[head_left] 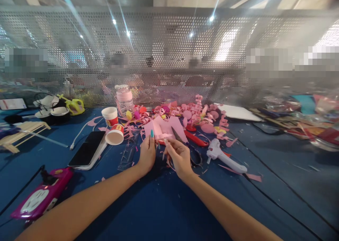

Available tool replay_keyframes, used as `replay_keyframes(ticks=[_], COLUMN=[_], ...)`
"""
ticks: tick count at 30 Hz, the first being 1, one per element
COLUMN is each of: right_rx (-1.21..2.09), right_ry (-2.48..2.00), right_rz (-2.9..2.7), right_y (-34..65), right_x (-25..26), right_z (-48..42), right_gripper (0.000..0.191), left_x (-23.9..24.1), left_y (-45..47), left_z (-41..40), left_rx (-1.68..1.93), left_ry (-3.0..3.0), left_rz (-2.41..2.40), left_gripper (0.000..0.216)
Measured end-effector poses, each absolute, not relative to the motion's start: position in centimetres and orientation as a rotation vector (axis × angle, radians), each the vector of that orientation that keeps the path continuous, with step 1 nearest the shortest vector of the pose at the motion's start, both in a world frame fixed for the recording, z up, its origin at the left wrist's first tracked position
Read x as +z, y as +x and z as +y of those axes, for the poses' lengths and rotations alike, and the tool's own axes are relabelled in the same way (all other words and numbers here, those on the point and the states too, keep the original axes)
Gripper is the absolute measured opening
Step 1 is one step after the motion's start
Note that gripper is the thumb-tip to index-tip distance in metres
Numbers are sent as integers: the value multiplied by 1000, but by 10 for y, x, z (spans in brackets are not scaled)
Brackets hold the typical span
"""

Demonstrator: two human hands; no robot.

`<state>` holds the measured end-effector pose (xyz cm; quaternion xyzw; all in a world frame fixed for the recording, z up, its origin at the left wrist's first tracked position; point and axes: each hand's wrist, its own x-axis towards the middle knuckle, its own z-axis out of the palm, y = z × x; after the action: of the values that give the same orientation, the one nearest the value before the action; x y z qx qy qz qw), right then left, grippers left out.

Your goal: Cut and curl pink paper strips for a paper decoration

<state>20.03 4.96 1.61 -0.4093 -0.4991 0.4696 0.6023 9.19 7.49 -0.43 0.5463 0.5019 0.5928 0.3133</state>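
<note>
My left hand [147, 152] is closed in a pinch at the middle of the table, its thumb with a green nail pointing up. Facing it, my right hand [180, 156] pinches with bent fingers. Between the fingertips is a small pink paper piece [164, 136], mostly hidden by the fingers. Just beyond lie larger pink paper sheets [177, 125]. Dark-handled scissors [196, 157] rest beside my right hand, their blades angled away over the paper. A clear ruler [128, 152] lies left of my left hand.
A white glue gun [225, 157] and red tool [197, 139] lie right. Pink paper curls and discs [188, 112] are heaped behind. Left are paper cups [114, 135], a phone [87, 149], a magenta power strip [43, 195] and a bottle [124, 99]. A perforated panel [164, 50] stands behind.
</note>
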Motion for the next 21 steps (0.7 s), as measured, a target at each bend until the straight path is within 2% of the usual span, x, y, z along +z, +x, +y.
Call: replay_keyframes(ticks=[17, 21], right_rx=[1061, 830], right_ry=[-903, -953], right_rz=[-1233, -1323], right_y=[199, 200], right_x=[13, 11], right_z=[53, 54], right_gripper=[31, 26], left_x=[-1, 2], left_y=[92, 94], left_z=[68, 62], left_rx=[1529, 1556], left_ry=[1795, 1963], left_rz=[1432, 1272], left_gripper=[27, 26])
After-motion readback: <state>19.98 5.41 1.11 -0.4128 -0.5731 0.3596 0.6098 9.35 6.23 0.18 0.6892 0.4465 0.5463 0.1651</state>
